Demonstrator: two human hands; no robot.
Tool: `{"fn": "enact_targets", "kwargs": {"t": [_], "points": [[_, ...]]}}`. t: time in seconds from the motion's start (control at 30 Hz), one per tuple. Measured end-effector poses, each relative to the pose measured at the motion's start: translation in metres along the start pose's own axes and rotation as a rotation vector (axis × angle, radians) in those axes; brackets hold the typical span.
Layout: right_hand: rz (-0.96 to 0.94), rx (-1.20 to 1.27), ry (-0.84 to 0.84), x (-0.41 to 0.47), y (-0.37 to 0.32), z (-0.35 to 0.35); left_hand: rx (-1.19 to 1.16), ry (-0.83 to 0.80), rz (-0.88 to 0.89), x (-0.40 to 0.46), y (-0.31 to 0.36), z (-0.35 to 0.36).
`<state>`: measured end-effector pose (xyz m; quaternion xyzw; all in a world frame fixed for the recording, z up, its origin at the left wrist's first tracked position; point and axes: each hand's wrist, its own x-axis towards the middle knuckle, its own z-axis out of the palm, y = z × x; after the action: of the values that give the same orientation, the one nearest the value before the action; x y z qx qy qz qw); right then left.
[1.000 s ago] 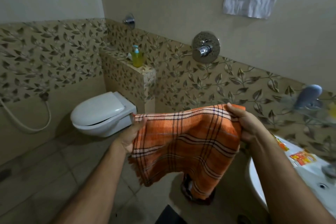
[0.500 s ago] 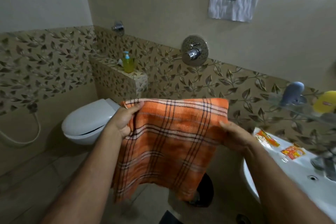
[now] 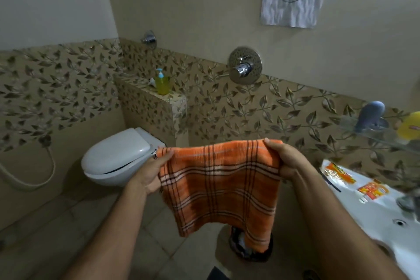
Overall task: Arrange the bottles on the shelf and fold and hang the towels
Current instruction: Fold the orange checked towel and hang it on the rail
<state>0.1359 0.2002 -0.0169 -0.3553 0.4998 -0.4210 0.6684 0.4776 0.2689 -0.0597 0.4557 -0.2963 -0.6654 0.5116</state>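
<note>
- Head view. Person stands in a tiled bathroom and holds an orange plaid towel (image 3: 219,185) spread out in front, over the floor.
- Left hand (image 3: 152,171): fingers curled round the towel's left top edge, thumb on the near face; it grips the cloth.
- Right hand (image 3: 286,159): fingers curled over the right top corner, cloth bunched beneath them; it grips too.
- Towel hangs slack below both grips. The top edge between the fingers sags slightly; the bottom hem runs uneven, lower on the right-hand side.
- Step in hand, by my reading: squaring the towel for a fold.
- To do it well, I'd say: pull the top edge taut between the two grips and shift the right fingers out to the true corner so the bunching clears. Then bring corner to corner and check the hems line up before pressing the crease.
- Risk: folding with that bunch under the right fingers would likely set a crooked fold.
- Beyond the right fingers, a glass shelf (image 3: 372,135) carries a grey-blue bottle (image 3: 370,114) and a yellow bottle (image 3: 409,126), blurred at the frame edge.
- Below the right forearm: white washbasin (image 3: 384,225).
- Beyond the left fingers: closed toilet (image 3: 118,154); on the ledge above it, a yellow pump bottle (image 3: 162,83).
- No towel rail in view.
</note>
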Motion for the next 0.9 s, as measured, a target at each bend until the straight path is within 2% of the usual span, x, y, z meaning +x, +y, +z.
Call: {"fn": "enact_targets", "kwargs": {"t": [0.1,0.23,0.3,0.37,0.47,0.6,0.77,0.9], "points": [[0.05,-0.056,0.01,-0.004,0.004,-0.003,0.051,0.084,0.004,0.005,-0.002,-0.003],[0.024,-0.027,-0.029,-0.009,-0.01,-0.008,0.015,0.055,0.04,0.007,0.013,-0.002],[-0.024,0.052,-0.109,-0.013,-0.019,-0.016,-0.043,0.012,0.107,0.005,0.014,0.002],[-0.096,0.008,-0.214,-0.019,-0.017,-0.023,-0.004,0.034,0.124,0.007,0.005,0.003],[-0.114,-0.161,-0.084,-0.012,0.01,-0.037,0.143,0.169,0.105,0.014,-0.009,0.004],[-0.105,-0.191,0.044,-0.004,0.024,-0.038,0.224,0.3,0.124,0.021,-0.003,0.002],[-0.253,-0.441,0.163,-0.009,0.013,-0.027,0.48,0.386,0.213,0.018,0.013,0.007],[-0.367,-0.677,0.285,-0.006,0.014,-0.027,0.445,0.427,0.218,0.021,0.02,0.009]]}}
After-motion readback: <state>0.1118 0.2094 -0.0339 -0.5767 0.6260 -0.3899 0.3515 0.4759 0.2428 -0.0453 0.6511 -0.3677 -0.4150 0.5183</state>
